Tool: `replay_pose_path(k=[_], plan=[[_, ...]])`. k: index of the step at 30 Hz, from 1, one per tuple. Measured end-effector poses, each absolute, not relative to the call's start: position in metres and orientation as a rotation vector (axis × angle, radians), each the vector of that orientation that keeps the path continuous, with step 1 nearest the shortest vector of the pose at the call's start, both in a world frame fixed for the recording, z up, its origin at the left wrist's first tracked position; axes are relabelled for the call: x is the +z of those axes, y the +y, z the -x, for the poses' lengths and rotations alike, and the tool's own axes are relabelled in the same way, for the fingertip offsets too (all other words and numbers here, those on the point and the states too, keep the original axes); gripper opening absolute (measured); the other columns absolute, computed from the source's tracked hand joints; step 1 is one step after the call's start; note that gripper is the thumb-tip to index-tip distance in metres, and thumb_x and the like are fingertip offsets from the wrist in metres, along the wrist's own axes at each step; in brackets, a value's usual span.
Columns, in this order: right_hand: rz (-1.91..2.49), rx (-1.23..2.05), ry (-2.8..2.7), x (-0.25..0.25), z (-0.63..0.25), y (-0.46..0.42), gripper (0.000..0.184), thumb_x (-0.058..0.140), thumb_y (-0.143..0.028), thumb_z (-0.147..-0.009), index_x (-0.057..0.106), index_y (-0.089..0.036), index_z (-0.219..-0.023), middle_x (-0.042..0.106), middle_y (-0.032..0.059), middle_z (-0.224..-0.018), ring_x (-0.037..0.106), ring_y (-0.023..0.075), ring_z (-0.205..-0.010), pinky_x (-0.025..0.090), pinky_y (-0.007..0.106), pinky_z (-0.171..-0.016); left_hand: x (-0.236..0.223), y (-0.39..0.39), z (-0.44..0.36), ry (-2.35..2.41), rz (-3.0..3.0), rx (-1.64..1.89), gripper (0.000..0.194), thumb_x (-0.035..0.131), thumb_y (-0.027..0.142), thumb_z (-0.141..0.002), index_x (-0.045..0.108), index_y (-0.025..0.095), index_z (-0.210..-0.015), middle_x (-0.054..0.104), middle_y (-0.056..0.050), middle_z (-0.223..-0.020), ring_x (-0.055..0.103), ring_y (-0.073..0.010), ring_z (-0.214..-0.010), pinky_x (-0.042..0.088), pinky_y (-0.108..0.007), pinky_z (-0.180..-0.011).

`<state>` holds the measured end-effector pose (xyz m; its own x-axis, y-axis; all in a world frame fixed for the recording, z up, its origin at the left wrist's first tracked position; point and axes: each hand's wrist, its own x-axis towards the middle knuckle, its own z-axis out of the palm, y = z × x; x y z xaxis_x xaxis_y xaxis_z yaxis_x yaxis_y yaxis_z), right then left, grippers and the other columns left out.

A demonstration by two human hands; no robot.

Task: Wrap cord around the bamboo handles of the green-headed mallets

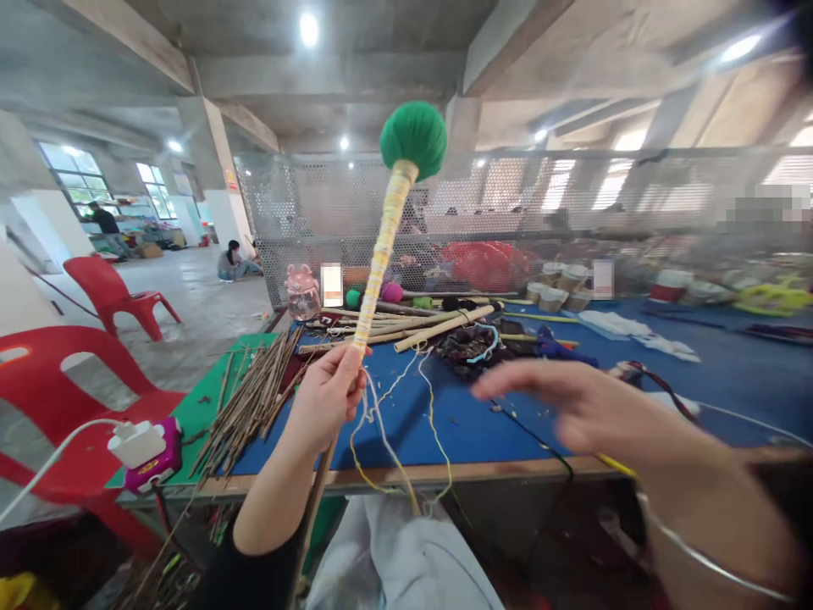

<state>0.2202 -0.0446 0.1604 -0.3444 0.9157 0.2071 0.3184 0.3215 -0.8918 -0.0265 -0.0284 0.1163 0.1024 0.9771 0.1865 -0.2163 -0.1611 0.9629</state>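
My left hand (334,385) is closed round a long stick (381,250) wound with yellow and white yarn, tilted upright. A round green yarn-covered head (414,140) tops it, and the bare lower end runs down past my wrist. Loose yellow and white yarn strands (384,428) hang below the hand over the table edge and my lap. To the right, apart from the stick, my right hand (559,394) hovers over the table, smeared by motion. Its fingers stretch leftward, thumb apart, with nothing visible in them.
Thin twigs (251,398) lie on the blue tabletop (406,440) at left, with thicker sticks (445,329) behind. A purple power strip (152,457) sits at the left corner, near red chairs (127,305). Cups (555,284) stand before a perforated metal screen (356,199). Two people are farther back.
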Motion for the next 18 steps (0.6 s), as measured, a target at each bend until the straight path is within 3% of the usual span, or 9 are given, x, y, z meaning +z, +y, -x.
replay_pose_path(k=[3, 5, 8, 10, 14, 16, 18], plan=[[0.775, 1.184, -1.777, 0.130, -0.186, -0.037, 0.066, 0.065, -0.053, -0.059, 0.047, -0.022, -0.115, 0.055, 0.0089, -0.108, 0.051, 0.0227, -0.102, 0.041, 0.036, -0.085, 0.111, -0.035, 0.005, 0.823, -1.278, 1.241, 0.038, 0.051, 0.050, -0.074, 0.055, 0.016, -0.092, 0.040, 0.007, -0.053, 0.026, -0.0012, -0.033, 0.020, -0.012, -0.029], [0.646, 1.317, -1.752, 0.108, -0.159, -0.025, 0.070, 0.064, -0.053, -0.060, 0.040, -0.022, -0.119, 0.055, 0.0067, -0.103, 0.054, 0.0179, -0.093, 0.043, 0.032, -0.079, 0.106, -0.039, -0.006, 0.817, -1.322, 1.196, 0.038, 0.050, 0.049, -0.074, 0.056, 0.015, -0.089, 0.037, 0.007, -0.050, 0.025, -0.0014, -0.032, 0.019, -0.013, -0.029], [0.666, 1.497, -1.882, 0.086, -0.145, -0.021, 0.062, 0.067, -0.046, -0.061, 0.044, -0.018, -0.111, 0.055, -0.0008, -0.076, 0.052, 0.0105, -0.064, 0.044, 0.023, -0.059, 0.102, -0.044, -0.009, 0.911, -1.402, 1.222, 0.038, 0.052, 0.048, -0.073, 0.058, 0.014, -0.087, 0.036, 0.007, -0.047, 0.028, -0.0023, -0.033, 0.021, -0.014, -0.031], [0.776, 1.478, -1.942, 0.079, -0.163, -0.028, 0.049, 0.063, -0.043, -0.067, 0.048, -0.016, -0.105, 0.051, -0.0034, -0.067, 0.045, 0.0072, -0.055, 0.040, 0.020, -0.052, 0.101, -0.046, -0.002, 0.995, -1.432, 1.260, 0.039, 0.053, 0.049, -0.072, 0.058, 0.014, -0.088, 0.035, 0.007, -0.046, 0.030, -0.0030, -0.034, 0.021, -0.014, -0.031], [1.052, 1.329, -2.058, 0.074, -0.222, -0.046, 0.044, 0.058, -0.045, -0.072, 0.053, -0.014, -0.103, 0.056, 0.0031, -0.082, 0.052, 0.0116, -0.067, 0.043, 0.023, -0.059, 0.102, -0.044, 0.013, 1.080, -1.423, 1.317, 0.041, 0.053, 0.051, -0.071, 0.057, 0.015, -0.090, 0.044, 0.005, -0.055, 0.032, -0.0027, -0.034, 0.022, -0.014, -0.030], [1.213, 1.061, -1.953, 0.073, -0.232, -0.048, 0.053, 0.061, -0.045, -0.068, 0.049, -0.016, -0.111, 0.055, 0.0083, -0.102, 0.053, 0.0186, -0.087, 0.045, 0.030, -0.071, 0.101, -0.042, 0.013, 1.050, -1.379, 1.315, 0.041, 0.052, 0.052, -0.070, 0.056, 0.015, -0.090, 0.048, 0.004, -0.060, 0.030, -0.0021, -0.034, 0.021, -0.014, -0.029], [1.182, 0.833, -1.767, 0.072, -0.219, -0.043, 0.058, 0.063, -0.042, -0.066, 0.043, -0.019, -0.116, 0.047, 0.0103, -0.118, 0.045, 0.0218, -0.108, 0.039, 0.034, -0.087, 0.098, -0.038, 0.008, 1.017, -1.325, 1.297, 0.041, 0.052, 0.052, -0.071, 0.055, 0.016, -0.090, 0.046, 0.004, -0.059, 0.028, -0.0020, -0.034, 0.019, -0.014, -0.029]])
